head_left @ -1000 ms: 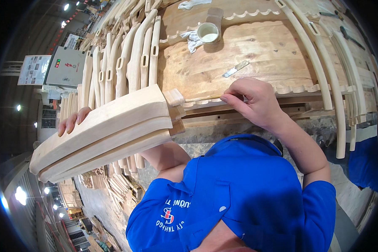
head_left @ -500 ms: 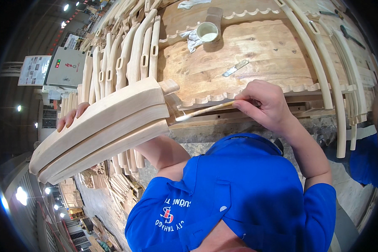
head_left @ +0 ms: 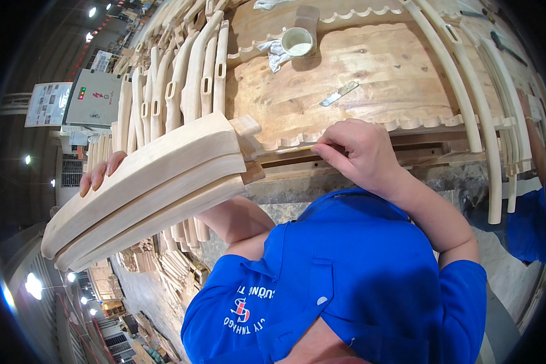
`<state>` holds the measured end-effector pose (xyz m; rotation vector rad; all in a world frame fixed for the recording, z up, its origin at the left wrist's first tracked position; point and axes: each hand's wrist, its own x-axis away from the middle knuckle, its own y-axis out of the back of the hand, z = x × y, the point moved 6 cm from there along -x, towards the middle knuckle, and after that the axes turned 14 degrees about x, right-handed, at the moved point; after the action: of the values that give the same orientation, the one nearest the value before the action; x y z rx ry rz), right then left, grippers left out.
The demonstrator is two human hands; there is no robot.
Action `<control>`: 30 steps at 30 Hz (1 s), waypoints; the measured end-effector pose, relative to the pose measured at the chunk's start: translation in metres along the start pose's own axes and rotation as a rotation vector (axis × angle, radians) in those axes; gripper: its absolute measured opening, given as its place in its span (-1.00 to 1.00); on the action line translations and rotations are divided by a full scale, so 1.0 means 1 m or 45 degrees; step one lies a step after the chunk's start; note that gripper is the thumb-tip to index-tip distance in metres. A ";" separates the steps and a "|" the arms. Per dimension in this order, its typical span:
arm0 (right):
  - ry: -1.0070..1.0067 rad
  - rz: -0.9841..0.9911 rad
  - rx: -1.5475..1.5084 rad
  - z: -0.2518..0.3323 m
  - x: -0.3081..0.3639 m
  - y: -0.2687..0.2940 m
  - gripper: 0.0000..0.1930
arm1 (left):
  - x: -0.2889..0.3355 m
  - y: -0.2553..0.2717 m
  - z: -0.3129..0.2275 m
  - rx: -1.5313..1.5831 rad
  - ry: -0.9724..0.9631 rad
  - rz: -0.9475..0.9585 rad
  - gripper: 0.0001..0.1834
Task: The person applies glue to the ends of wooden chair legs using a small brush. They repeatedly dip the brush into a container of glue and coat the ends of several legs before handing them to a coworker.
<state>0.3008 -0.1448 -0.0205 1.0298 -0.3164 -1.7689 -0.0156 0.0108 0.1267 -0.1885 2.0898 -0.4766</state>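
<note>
My left hand (head_left: 103, 172) grips a stack of curved wooden pieces (head_left: 151, 164) from beneath, its fingertips curled over the far edge. Short tenons (head_left: 247, 125) stick out of the stack's right end. Pinched between thumb and fingers of my right hand (head_left: 359, 150) is a thin stick (head_left: 294, 149), perhaps a glue brush. It points left at the tenons; its tip is hard to make out among them. Beyond my hands, on the wooden workbench (head_left: 400, 85), stand a cup of whitish liquid (head_left: 298, 42) and a flat scraper-like blade (head_left: 339, 94).
Many slotted wooden legs (head_left: 194, 67) lean together at the left. Long curved rails (head_left: 449, 67) lie across the bench's right side, near dark-handled tools (head_left: 506, 48). Scalloped strips (head_left: 418, 123) run along the bench. A white rag (head_left: 276, 57) lies beside the cup. A grey control box (head_left: 94, 97) stands far left.
My right hand has moved a little left, bringing the stick in among the tenons. Its white tip, plain before, is now hard to see. My left hand keeps its grip on the stack.
</note>
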 end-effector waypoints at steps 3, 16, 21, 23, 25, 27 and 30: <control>0.055 -0.029 0.031 0.002 0.000 0.002 -0.83 | 0.003 0.000 0.002 -0.057 -0.088 -0.063 -0.70; 0.157 -0.072 -0.023 0.004 0.012 0.011 -0.85 | 0.006 0.009 -0.003 0.029 -0.100 -0.226 -0.82; 0.200 -0.078 -0.045 0.004 0.011 0.015 -0.87 | 0.011 0.014 0.000 0.140 -0.183 -0.246 -0.66; 0.260 -0.092 -0.098 0.006 0.012 0.013 -0.88 | 0.010 0.012 0.007 0.016 -0.346 -0.190 -0.50; 0.170 -0.022 -0.127 0.001 0.011 0.011 -0.89 | 0.005 -0.004 0.026 -0.205 -0.475 -0.103 -0.41; 0.034 0.051 -0.204 -0.007 0.007 0.011 -0.89 | -0.002 -0.021 0.038 -0.383 -0.572 -0.044 -0.40; -0.192 0.146 -0.361 -0.023 0.001 0.016 -0.87 | 0.015 -0.033 0.012 -0.491 -0.844 -0.085 -0.36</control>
<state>0.3282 -0.1469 -0.0244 0.6659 -0.2057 -1.7318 -0.0155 -0.0274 0.1227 -0.5612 1.5013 -0.0236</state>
